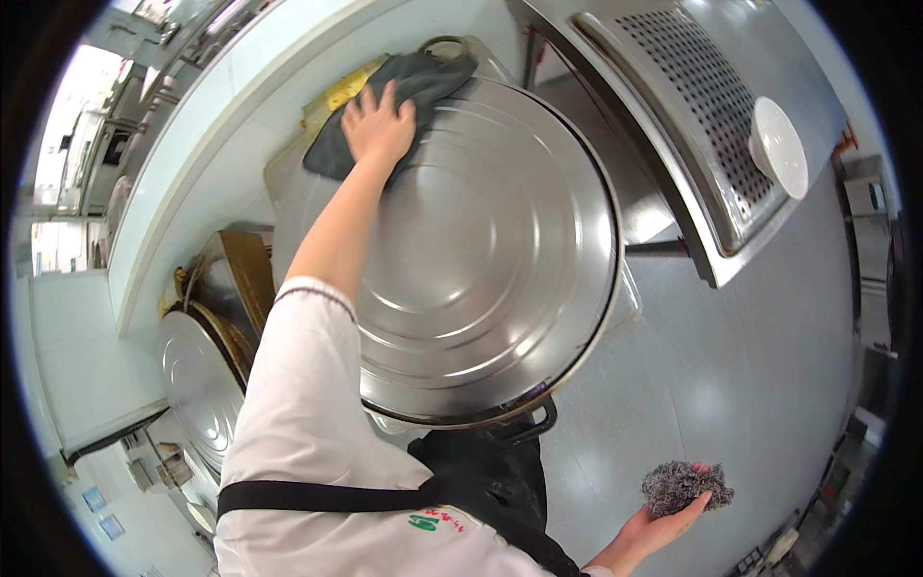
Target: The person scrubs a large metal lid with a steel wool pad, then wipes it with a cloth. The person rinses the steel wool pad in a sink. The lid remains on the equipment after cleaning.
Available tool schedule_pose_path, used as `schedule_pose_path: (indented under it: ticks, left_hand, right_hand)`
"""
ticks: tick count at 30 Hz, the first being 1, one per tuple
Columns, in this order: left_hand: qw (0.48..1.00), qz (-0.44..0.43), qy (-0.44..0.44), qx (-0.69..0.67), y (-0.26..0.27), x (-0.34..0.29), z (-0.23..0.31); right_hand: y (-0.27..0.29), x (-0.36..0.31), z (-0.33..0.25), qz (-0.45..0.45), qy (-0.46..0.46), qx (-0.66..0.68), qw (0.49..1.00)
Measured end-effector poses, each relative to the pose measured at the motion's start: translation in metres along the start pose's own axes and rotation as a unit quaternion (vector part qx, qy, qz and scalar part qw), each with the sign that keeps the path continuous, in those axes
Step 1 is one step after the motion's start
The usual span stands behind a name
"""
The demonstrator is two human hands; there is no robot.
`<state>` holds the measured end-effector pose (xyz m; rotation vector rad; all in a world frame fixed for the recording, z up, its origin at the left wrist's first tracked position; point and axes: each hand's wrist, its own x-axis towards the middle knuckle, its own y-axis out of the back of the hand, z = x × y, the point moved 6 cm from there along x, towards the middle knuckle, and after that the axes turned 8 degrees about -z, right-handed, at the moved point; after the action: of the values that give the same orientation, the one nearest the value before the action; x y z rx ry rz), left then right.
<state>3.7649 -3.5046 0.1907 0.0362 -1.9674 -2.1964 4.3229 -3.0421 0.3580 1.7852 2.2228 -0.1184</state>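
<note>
A large round metal lid [452, 240] with ringed ridges fills the middle of the view. My left hand [380, 130] lies with fingers spread on a dark grey cloth [336, 144], pressing it against the lid's far left edge. Part of the cloth drapes over a ring-shaped handle [444, 46] at the far side. Low on the right, away from the lid, my right hand [673, 519] is closed around a steel wool scourer [685, 488], with the thumb and fingertips showing at its edges.
A yellow item [343, 94] sits beside the cloth by the wall. At the upper right stands a metal counter with a perforated tray [687, 77] and a white bowl [779, 146]. A black side handle [534, 421] juts out at the near rim. Another round lid [197, 375] leans at left.
</note>
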Motion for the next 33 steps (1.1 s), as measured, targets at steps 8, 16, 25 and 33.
schedule_pose_path:
  ticks: [8,16,25,33]
  left_hand:
    - [0.92,0.009,-0.384,-0.074,0.023,-0.134,0.225]
    - [0.805,-0.16,-0.546,-0.169,0.061,-0.347,0.176]
    - [0.94,-0.187,-0.269,-0.093,0.1,-0.417,-0.033]
    - [0.985,-0.1,-0.115,-0.083,0.085,-0.349,-0.092]
  right_hand:
    - [0.035,-0.016,-0.038,0.054,0.036,0.046,0.997]
    - [0.002,-0.034,-0.062,-0.016,0.055,0.106,0.993]
    - [-0.041,-0.043,-0.044,-0.119,-0.014,0.121,0.985]
    - [-0.02,-0.029,-0.045,-0.083,0.016,0.101,0.991]
